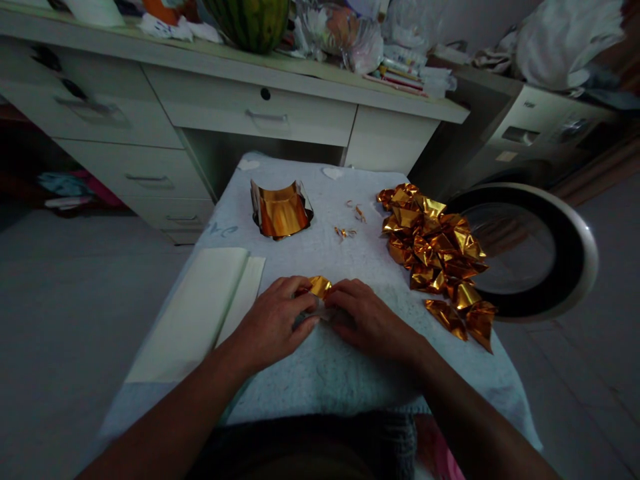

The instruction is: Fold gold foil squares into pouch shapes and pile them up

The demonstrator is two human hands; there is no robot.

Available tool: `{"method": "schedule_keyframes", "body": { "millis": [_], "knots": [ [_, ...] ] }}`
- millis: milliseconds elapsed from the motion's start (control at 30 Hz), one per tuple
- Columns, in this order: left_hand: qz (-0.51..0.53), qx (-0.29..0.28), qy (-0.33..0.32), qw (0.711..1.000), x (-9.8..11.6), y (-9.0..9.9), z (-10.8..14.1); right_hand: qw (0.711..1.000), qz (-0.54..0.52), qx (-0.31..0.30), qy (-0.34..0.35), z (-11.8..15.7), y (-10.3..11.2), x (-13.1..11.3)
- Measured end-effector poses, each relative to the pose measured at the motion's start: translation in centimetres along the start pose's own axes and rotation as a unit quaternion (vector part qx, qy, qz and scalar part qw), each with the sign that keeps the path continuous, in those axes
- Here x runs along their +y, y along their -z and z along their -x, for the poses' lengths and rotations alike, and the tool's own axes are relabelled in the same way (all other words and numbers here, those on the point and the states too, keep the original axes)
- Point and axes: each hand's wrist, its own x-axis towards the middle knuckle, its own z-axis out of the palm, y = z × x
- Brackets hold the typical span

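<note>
Between my two hands, close above the cloth-covered table, is a small piece of gold foil with something whitish and thin under it. My left hand pinches its left side with thumb and fingers. On the other side, my right hand closes its fingers on the right edge. A stack of curled gold foil sheets stands farther back. Folded gold foil pieces lie heaped to the right. White paper sheets rest left of my left hand.
Small gold scraps lie on the cloth beyond my hands. A white drawer desk stands behind, bearing a watermelon and plastic bags. At the right, a washing machine has its round door swung out beside the table.
</note>
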Motion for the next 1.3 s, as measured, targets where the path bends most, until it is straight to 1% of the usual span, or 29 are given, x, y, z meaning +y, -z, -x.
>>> {"method": "schedule_keyframes", "body": {
  "millis": [200, 400, 600, 767, 1067, 1167, 1300],
  "knots": [
    [0.010, 0.003, 0.019, 1.000, 0.3, -0.1, -0.1, 0.999, -0.020, 0.050, -0.004, -0.2, -1.4, 0.7],
    [0.025, 0.007, 0.041, 0.999, 0.7, -0.3, -0.3, 0.996, -0.042, 0.080, -0.006, -0.3, -2.0, 0.9],
    [0.034, 0.000, 0.045, 0.998, 0.4, -0.3, -0.3, 0.995, -0.064, 0.078, -0.002, -0.4, -1.9, 1.2],
    [0.045, -0.007, 0.049, 0.998, 0.3, -0.4, -0.3, 0.996, -0.063, 0.069, -0.004, -0.5, -1.7, 1.3],
    [0.054, 0.008, 0.064, 0.996, 0.9, -0.5, -0.5, 0.992, -0.089, 0.089, 0.013, -0.7, -1.8, 1.4],
    [0.049, 0.007, 0.071, 0.996, 1.0, -0.6, -0.6, 0.994, -0.078, 0.079, 0.010, -0.7, -1.8, 1.3],
    [0.050, -0.001, 0.063, 0.997, 1.0, -0.5, -0.5, 0.995, -0.070, 0.074, 0.000, -0.7, -1.7, 1.2]
  ]
}}
